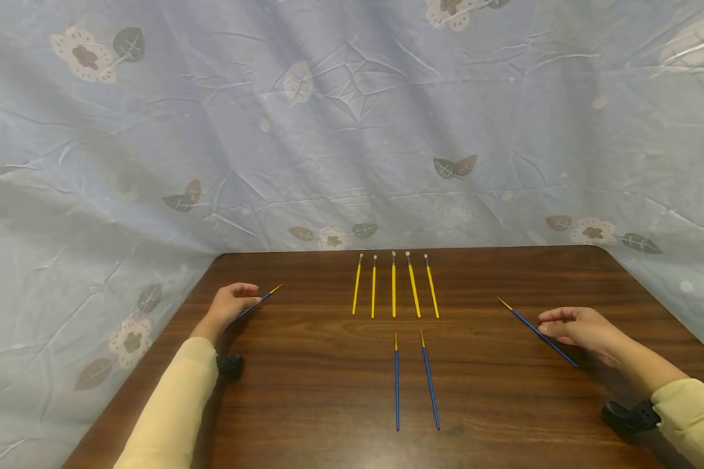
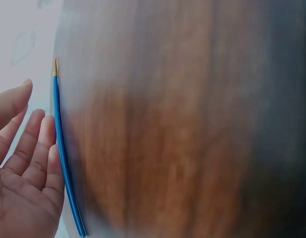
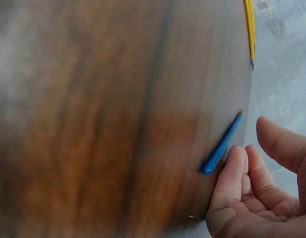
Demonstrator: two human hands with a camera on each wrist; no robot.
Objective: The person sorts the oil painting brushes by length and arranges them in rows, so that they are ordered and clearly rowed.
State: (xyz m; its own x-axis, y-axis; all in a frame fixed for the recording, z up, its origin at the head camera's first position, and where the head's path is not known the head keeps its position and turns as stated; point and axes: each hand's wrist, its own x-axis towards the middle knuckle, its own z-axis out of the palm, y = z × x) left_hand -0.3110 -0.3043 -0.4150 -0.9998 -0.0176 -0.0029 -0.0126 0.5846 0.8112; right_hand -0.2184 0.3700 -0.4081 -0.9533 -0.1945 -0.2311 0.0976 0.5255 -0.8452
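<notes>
At the table's left side, my left hand (image 1: 233, 305) is beside a thin blue paintbrush (image 1: 266, 296) with a golden tip. Part of that brush is hidden by the fingers in the head view. The left wrist view has the brush (image 2: 60, 126) running alongside relaxed fingers, outside the grasp. On the right, another blue paintbrush (image 1: 528, 324) lies slanted, its golden tip pointing away and leftward. My right hand (image 1: 586, 332) is at its handle with loosely bent fingers. In the right wrist view, the fingertips are close beside this brush (image 3: 222, 146), with thumb and fingers apart.
Several yellow paintbrushes (image 1: 394, 290) with pale bristles stand in a row at the back middle of the brown table (image 1: 305, 391). Nearer lie two blue paintbrushes, one straight (image 1: 397, 391), one slightly slanted (image 1: 431, 384). A flowered curtain (image 1: 358, 150) hangs behind the table.
</notes>
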